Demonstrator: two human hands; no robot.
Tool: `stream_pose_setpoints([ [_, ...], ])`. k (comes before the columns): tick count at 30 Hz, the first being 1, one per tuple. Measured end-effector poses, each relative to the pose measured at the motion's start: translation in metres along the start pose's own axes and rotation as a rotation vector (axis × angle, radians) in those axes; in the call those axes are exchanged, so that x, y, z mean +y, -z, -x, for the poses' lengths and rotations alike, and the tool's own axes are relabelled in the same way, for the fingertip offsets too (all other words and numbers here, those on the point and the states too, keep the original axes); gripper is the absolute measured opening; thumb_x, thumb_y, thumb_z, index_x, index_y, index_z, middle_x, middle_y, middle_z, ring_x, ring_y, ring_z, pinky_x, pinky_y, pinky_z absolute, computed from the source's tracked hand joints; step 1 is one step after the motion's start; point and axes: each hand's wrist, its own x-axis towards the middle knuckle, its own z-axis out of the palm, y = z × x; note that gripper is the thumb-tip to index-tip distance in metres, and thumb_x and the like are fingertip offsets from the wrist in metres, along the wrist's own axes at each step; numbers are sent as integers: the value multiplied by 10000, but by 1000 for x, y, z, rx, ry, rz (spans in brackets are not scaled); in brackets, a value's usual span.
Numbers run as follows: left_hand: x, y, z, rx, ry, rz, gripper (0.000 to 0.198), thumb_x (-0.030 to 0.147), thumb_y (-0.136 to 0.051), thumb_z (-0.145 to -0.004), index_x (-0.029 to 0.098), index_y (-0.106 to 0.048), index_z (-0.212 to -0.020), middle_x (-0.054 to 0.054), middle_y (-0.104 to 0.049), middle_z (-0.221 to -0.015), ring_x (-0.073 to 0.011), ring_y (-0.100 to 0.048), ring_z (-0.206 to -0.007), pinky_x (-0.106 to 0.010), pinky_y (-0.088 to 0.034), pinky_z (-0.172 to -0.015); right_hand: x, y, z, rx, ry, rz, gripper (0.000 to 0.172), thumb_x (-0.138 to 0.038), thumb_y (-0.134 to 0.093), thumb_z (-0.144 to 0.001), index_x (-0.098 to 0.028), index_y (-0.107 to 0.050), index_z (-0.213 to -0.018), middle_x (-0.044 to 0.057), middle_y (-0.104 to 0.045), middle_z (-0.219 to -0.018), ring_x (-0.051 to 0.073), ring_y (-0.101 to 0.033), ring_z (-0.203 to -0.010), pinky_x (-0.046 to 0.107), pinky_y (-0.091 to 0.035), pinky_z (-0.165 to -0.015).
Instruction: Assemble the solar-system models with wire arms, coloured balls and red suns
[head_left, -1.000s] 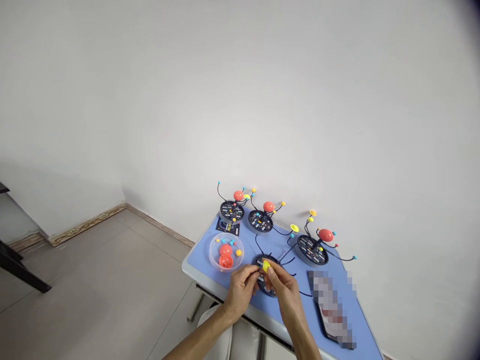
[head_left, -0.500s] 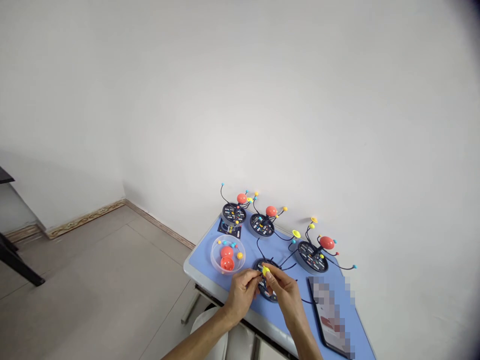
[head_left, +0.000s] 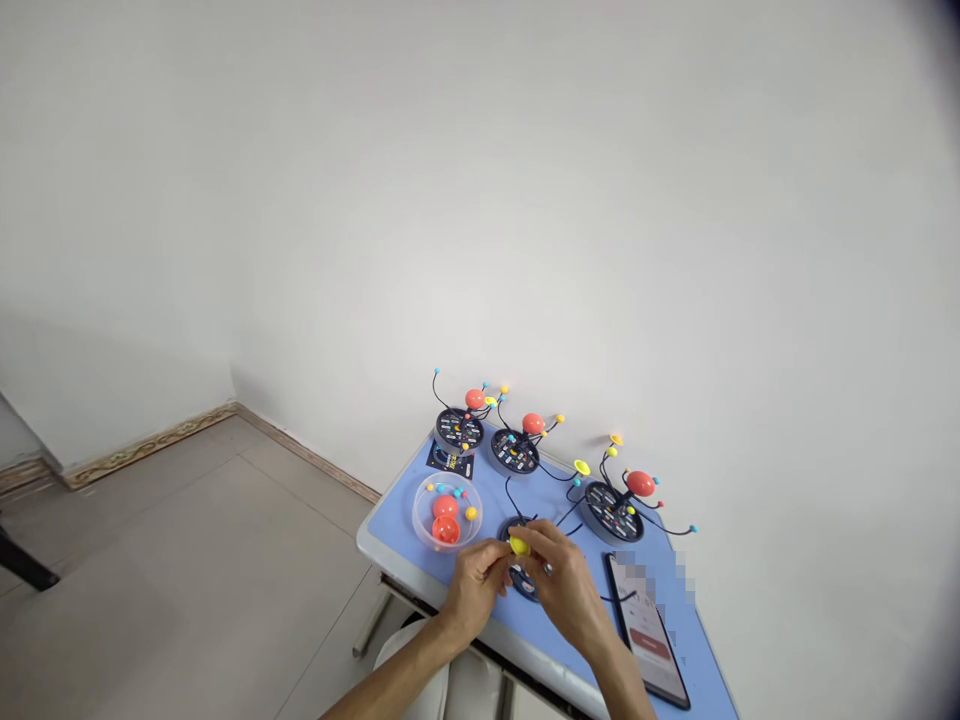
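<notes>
Both my hands sit over the near edge of a blue-topped table. My left hand (head_left: 476, 587) and my right hand (head_left: 566, 588) pinch a small yellow plastic piece (head_left: 519, 545) between their fingertips. Under them lies a round dark disc base (head_left: 523, 582) with black wires, mostly hidden by my fingers. Further back stand several similar dark disc models, the nearest to my hands (head_left: 613, 511) on the right, each with an orange-red ball and wire arms tipped with small coloured beads.
A transparent bowl (head_left: 429, 525) holds orange halves and small beads left of my hands. A dark card (head_left: 450, 459) lies behind it. A smartphone (head_left: 646, 635) lies at the right, its screen partly pixelated. The blue table (head_left: 386, 530) ends at a grey rim, with tiled floor beyond.
My hands have closed in around the yellow piece, which now sits lower and further left. The whole scene has shifted slightly in view as my head moved.
</notes>
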Motion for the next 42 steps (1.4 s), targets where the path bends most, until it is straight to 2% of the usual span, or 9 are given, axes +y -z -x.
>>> stream_pose_setpoints([
  [3, 1, 0, -1, -3, 1, 5, 320, 388, -558, -914, 172, -689, -717, 24, -567, -560, -101, -520, -475, -204, -433, -471, -13, 6, -3, -128, 79, 271, 357, -60, -426, -861, -212, -719, -997, 73, -642, -954, 183, -629, -821, 280, -470, -733],
  [7, 1, -1, -1, 3, -2, 4, 337, 414, -550, -913, 172, -689, -724, 21, -571, -551, -109, -527, -476, -209, -440, -465, -25, 10, -9, -246, 79, 504, 356, 15, -411, -850, -198, -689, -912, 59, -643, -937, 169, -629, -819, 247, -452, -717],
  [16, 2, -1, -2, 4, 12, -8, 399, 473, -554, -913, 168, -689, -694, 14, -572, -544, -108, -528, -472, -208, -442, -462, -35, 20, -20, -379, 87, 620, 278, 29, -478, -818, -186, -654, -803, 31, -632, -878, 136, -588, -737, 212, -369, -644],
  [27, 1, 0, -4, -36, -15, -48, 419, 478, -543, -920, 165, -675, -674, 21, -546, -541, -104, -515, -475, -208, -408, -484, -36, 21, -26, -374, -16, 697, 170, -85, -531, -830, -181, -643, -745, 48, -698, -792, 164, -623, -723, 246, -316, -620],
  [33, 0, 1, -4, -35, -33, -64, 443, 495, -517, -932, 172, -679, -676, 15, -556, -546, -111, -516, -476, -215, -408, -489, -35, 17, -26, -371, -28, 741, 163, -129, -546, -852, -185, -660, -749, 60, -727, -812, 181, -658, -756, 254, -310, -609],
  [42, 1, 2, -5, -13, -37, -68, 408, 414, -542, -913, 174, -628, -594, 21, -543, -511, -113, -506, -478, -224, -399, -505, -31, 7, -20, -315, -75, 837, 130, -191, -570, -871, -180, -686, -815, 90, -755, -899, 211, -696, -820, 271, -338, -628],
])
